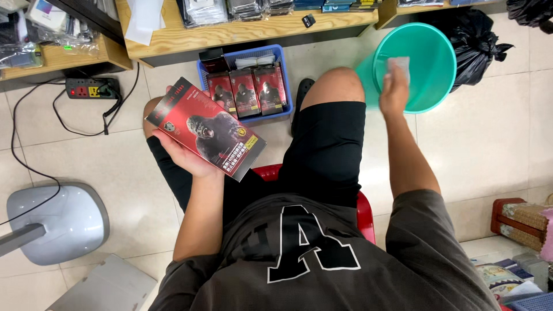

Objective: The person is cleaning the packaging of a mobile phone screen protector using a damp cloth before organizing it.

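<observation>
My left hand (187,156) holds a flat red and black box (205,128) with a gorilla picture, raised above my left knee. My right hand (394,91) reaches out over the rim of a teal plastic bucket (438,86) and pinches a small clear plastic wrapper (398,65). A blue basket (285,86) on the floor between my knees holds three more boxes of the same kind (247,91), standing upright.
I sit on a red stool (364,213). Wooden shelves (242,30) with packaged goods run along the top. A power strip (92,89) and cable lie left, a grey fan base (57,222) lower left, a black rubbish bag (475,37) behind the bucket.
</observation>
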